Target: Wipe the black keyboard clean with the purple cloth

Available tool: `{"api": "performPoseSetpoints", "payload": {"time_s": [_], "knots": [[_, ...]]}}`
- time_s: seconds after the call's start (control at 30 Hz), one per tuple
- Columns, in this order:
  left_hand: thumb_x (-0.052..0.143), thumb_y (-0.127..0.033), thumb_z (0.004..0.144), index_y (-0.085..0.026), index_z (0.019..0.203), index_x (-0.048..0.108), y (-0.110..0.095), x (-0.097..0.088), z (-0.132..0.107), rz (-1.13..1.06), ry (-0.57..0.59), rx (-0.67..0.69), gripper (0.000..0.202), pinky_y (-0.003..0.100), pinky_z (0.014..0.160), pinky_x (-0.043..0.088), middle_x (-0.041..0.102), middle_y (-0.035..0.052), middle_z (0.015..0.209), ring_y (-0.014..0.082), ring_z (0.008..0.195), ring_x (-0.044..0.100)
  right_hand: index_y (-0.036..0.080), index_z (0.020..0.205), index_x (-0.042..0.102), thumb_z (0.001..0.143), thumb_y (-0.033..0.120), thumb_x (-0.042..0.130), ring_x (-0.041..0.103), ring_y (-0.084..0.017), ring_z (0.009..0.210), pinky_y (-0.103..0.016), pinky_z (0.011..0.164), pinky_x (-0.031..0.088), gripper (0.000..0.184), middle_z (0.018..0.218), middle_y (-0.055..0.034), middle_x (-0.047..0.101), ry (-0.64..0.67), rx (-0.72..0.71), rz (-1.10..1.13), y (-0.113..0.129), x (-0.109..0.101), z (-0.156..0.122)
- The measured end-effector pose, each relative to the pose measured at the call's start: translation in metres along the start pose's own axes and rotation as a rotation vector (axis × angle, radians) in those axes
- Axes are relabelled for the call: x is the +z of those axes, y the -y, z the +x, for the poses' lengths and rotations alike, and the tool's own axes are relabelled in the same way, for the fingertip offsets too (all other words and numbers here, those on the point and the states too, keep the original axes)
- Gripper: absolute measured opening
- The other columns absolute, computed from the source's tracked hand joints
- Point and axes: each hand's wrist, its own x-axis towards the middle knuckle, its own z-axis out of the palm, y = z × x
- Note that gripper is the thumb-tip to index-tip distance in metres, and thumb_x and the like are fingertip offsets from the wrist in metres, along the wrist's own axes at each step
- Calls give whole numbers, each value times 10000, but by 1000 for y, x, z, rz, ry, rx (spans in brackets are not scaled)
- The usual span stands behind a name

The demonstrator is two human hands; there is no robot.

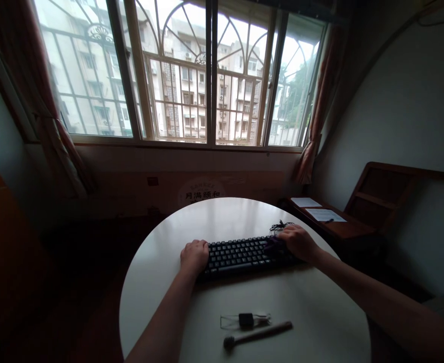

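Observation:
A black keyboard lies across the middle of the round white table. My left hand is closed around its left end. Over the right part of the keys, my right hand grips a dark purple cloth that touches them. A bundled black cable sits just behind the right end of the keyboard. Nearer to me lies a keycap puller with wire loops and a black middle. In front of it is a small brush with a round, dark bristle head.
The round white table stands before a barred window with tied-back curtains. To the right, a wooden chair carries paper sheets and a pen. A printed box or panel is behind the table.

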Motion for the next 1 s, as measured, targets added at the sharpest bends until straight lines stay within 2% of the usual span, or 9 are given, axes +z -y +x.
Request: {"api": "performPoseSetpoints", "payload": {"time_s": [0.07, 0.2, 0.37, 0.47, 0.53, 0.63, 0.8, 0.9, 1.0], "knots": [[335, -334, 951, -232, 1085, 688, 0, 0, 0, -8, -5, 2, 391, 411, 940, 422, 653, 85, 1183, 286, 1088, 560, 211, 955, 751, 866, 113, 483, 629, -203, 935, -286, 890, 422, 299, 915, -69, 727, -59, 141, -10, -20, -5, -4], [370, -346, 940, -240, 1094, 683, 3, -1, 2, -37, -15, 0, 365, 389, 934, 428, 664, 76, 1173, 272, 1085, 571, 212, 985, 753, 842, 165, 489, 642, -226, 875, -300, 786, 458, 305, 938, -80, 726, -129, 368, -58, -63, -24, -8], [415, -358, 924, -224, 1066, 689, 11, -3, 10, -137, -38, -27, 337, 341, 879, 453, 677, 88, 1136, 254, 1049, 596, 196, 1016, 763, 848, 182, 488, 582, -289, 1074, -383, 957, 427, 323, 1055, -99, 714, -225, 474, -97, -96, -39, -17], [421, -355, 925, -207, 1048, 696, 15, -2, 14, -188, -58, -40, 336, 328, 879, 457, 681, 98, 1121, 247, 1033, 604, 179, 1037, 760, 849, 177, 488, 570, -276, 1131, -381, 1033, 406, 332, 1125, -92, 697, -186, 360, 6, -89, -24, -23], [429, -347, 924, -198, 1035, 699, 15, -1, 15, -211, -65, -30, 328, 325, 899, 452, 683, 99, 1110, 242, 1029, 606, 163, 1065, 753, 842, 173, 499, 575, -262, 1164, -370, 1060, 403, 338, 1206, -103, 668, -72, 242, 127, -74, -4, -30], [440, -328, 920, -193, 1017, 701, 14, -1, 14, -240, -72, 18, 310, 318, 916, 448, 687, 93, 1094, 232, 1027, 607, 203, 1086, 747, 884, 241, 513, 610, -238, 1161, -343, 1038, 450, 312, 1271, -83, 648, 16, 186, 216, -50, 28, -42], [448, -319, 909, -183, 1015, 697, 8, 0, 11, -284, -72, 87, 303, 314, 928, 450, 688, 88, 1091, 225, 1031, 611, 154, 1259, 650, 955, 243, 409, 515, -240, 1298, -406, 1126, 382, 398, 1366, -121, 571, -92, 290, 351, -36, 64, -60], [461, -312, 900, -185, 1032, 689, 5, 2, 10, -287, -40, 148, 293, 315, 955, 443, 686, 81, 1107, 223, 1057, 600, 160, 1276, 637, 958, 259, 414, 482, -239, 1328, -433, 1146, 358, 401, 1373, -111, 566, -162, 313, 411, -37, 73, -64], [464, -305, 901, -193, 1039, 685, 4, 5, 10, -279, -22, 173, 283, 321, 969, 440, 688, 71, 1110, 224, 1063, 595, 145, 1270, 642, 956, 262, 419, 467, -251, 1338, -460, 1152, 345, 403, 1360, -118, 576, -176, 262, 434, -33, 76, -66]]}}
